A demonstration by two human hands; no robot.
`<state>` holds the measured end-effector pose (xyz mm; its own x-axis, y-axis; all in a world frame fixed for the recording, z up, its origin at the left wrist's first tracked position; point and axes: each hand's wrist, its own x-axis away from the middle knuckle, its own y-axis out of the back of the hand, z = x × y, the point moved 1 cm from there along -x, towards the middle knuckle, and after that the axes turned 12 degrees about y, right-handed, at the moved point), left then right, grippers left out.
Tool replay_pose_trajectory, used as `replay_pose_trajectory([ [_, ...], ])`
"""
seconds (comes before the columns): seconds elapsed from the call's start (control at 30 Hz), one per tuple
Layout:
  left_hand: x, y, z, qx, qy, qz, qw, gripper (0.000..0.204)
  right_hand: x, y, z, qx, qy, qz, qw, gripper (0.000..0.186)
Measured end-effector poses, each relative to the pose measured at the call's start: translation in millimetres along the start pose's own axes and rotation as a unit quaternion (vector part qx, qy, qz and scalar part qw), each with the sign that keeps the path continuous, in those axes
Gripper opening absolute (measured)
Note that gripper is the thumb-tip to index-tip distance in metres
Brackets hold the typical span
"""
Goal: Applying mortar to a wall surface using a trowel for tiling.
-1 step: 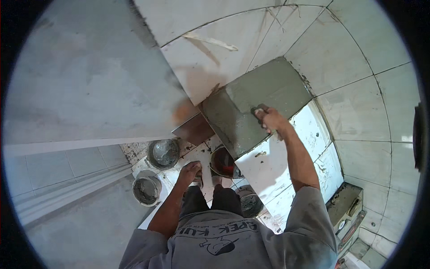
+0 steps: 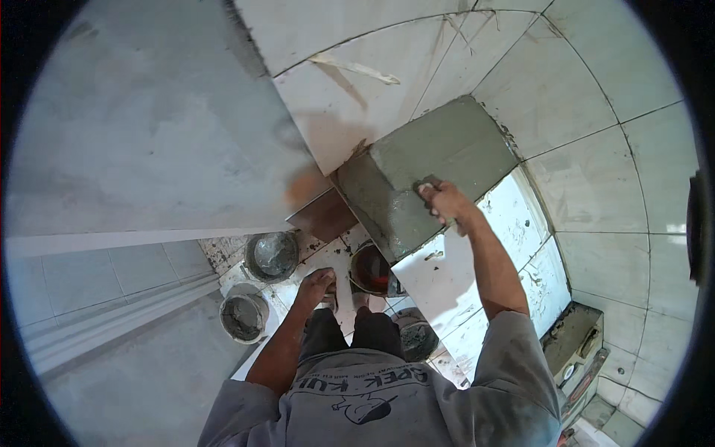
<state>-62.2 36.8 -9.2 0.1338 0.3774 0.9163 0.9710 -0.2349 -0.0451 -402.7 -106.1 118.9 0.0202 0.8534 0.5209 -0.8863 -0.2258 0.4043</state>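
The eight-o'clock bucket (image 2: pixel 264 308) holds grey paste (image 2: pixel 243 316). The right hand (image 2: pixel 447 203) clamps a half-hidden tool (image 2: pixel 426 182); the left hand (image 2: pixel 319 281) is balled, contents unclear.

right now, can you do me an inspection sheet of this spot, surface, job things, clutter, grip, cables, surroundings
Surface: grey mortar bed, wet-looking, a visible edge between two patches.
Job's things: dark tool, likely a trowel; its blade is hard to make out.
Clutter: four buckets on the floor near the legs; dark crumbs on the white tiles.
Grip: right hand closed on the tool; left hand curled, contents unclear.
Cables: none certain; a thin dark line at lower right could be cord or joint.
Surroundings: tiled wall at right, brown panel beside the mortar.
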Motion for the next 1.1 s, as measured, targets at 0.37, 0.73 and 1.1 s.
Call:
replay_pose_trajectory([
  [0.37,-2,60,26,-0.042,-0.020,0.029,0.999,0.045,15,-69,3,0.058,-0.023,0.050,0.997,0.042],
  [0.73,6,117,40,-0.024,-0.012,0.017,0.999,0.036,35,-104,29,0.084,-0.008,0.031,0.996,0.040],
  [1.1,11,114,31,-0.076,-0.020,0.014,0.997,0.039,27,-103,6,0.350,0.097,-0.056,0.930,0.046],
])
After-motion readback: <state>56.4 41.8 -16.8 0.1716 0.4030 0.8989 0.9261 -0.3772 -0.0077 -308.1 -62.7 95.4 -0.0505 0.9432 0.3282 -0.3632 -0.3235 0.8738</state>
